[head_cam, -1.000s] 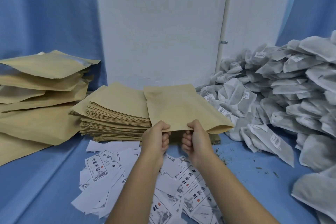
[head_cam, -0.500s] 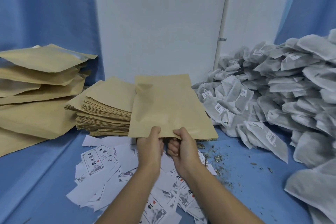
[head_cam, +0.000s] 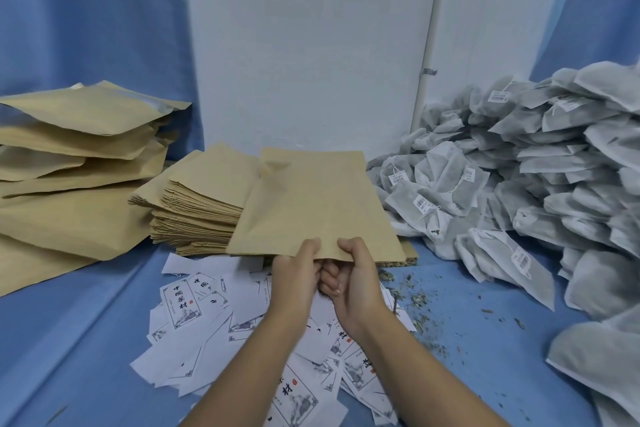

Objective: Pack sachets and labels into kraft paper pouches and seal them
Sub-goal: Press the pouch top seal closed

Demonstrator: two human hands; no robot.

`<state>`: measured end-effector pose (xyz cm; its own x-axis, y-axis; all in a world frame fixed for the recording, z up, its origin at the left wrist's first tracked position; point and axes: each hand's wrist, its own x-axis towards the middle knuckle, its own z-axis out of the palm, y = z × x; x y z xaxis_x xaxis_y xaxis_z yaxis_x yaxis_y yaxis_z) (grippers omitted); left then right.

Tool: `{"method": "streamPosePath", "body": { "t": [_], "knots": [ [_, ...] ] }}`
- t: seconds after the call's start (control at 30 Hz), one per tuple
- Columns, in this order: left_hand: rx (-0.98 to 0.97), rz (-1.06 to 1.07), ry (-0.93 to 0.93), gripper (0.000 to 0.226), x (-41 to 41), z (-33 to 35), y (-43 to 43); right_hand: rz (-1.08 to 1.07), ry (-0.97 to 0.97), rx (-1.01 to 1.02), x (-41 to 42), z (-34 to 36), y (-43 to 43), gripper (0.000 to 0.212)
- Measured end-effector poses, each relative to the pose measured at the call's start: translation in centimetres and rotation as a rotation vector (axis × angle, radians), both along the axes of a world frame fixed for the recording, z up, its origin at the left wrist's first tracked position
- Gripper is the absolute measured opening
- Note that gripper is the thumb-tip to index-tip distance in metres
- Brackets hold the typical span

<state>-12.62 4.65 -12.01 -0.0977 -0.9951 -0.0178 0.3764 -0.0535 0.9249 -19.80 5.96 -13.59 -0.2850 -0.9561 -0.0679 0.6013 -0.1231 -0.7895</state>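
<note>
Thumbs press down on the near edge of one brown pouch (head_cam: 311, 204), which is held up off the blue surface (head_cam: 502, 357) in the middle of the view. The left hand (head_cam: 294, 277) pinches that edge with its thumb on top and its fingers curled underneath. The right hand (head_cam: 356, 281), touching the left, grips the same edge the same way, its curled fingers showing below the paper. The pouch tilts away from the person with its far end raised, and it covers part of a stack of flat pouches (head_cam: 201, 198) lying just behind it and to the left. I cannot tell whether the mouth of the held pouch is parted. Further left, in front of a blue curtain (head_cam: 86, 10), a pile of bulging pouches (head_cam: 79, 156) lies in loose layers, the top one showing a silvery lining at its end. Under the forearms, white labels (head_cam: 181, 303) lie scattered and overlapping on the surface, some face up with black characters and a framed drawing, others blank side up. To the right, a large heap of grey-white sachets (head_cam: 540, 163) rises against the white wall (head_cam: 311, 45), several with small barcode tags on strings. Bits of dried leaf (head_cam: 417, 298) are strewn on the surface between the labels and the sachets.
</note>
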Motion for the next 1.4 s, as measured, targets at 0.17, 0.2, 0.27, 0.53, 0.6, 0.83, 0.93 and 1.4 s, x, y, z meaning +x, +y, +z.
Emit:
{"method": "streamPosePath", "body": {
  "t": [0.17,0.2,0.27,0.53,0.6,0.83,0.93,1.4],
  "knots": [
    [0.021,0.081,-0.018,0.033,0.2,-0.3,-0.6,-0.079,-0.016,0.013,-0.2,-0.2,-0.1,0.03],
    [0.018,0.049,-0.05,0.037,0.2,-0.4,-0.4,-0.063,0.006,0.013,-0.1,-0.1,-0.1,0.033],
    [0.031,-0.045,-0.142,0.047,0.2,-0.3,-0.1,-0.034,0.047,0.019,0.0,0.3,0.2,0.045],
    [0.051,0.034,-0.123,0.036,0.8,0.1,-0.9,-0.168,-0.061,0.038,-0.3,-0.1,-0.3,0.019],
    [0.05,-0.036,-0.172,0.041,0.5,-0.1,-0.5,-0.149,-0.031,0.037,-0.2,-0.2,-0.2,0.018],
    [0.105,-0.019,-0.081,0.029,1.0,0.5,-1.3,-0.119,-0.061,-0.011,-0.4,-0.2,-0.3,0.021],
    [0.135,-0.093,-0.067,0.027,1.4,0.1,-1.4,-0.128,-0.006,0.015,-0.3,-0.4,-0.3,0.027],
    [0.069,-0.143,-0.162,0.04,0.2,0.4,-0.3,-0.057,0.063,0.035,-0.1,0.1,0.0,0.025]
  ]
}}
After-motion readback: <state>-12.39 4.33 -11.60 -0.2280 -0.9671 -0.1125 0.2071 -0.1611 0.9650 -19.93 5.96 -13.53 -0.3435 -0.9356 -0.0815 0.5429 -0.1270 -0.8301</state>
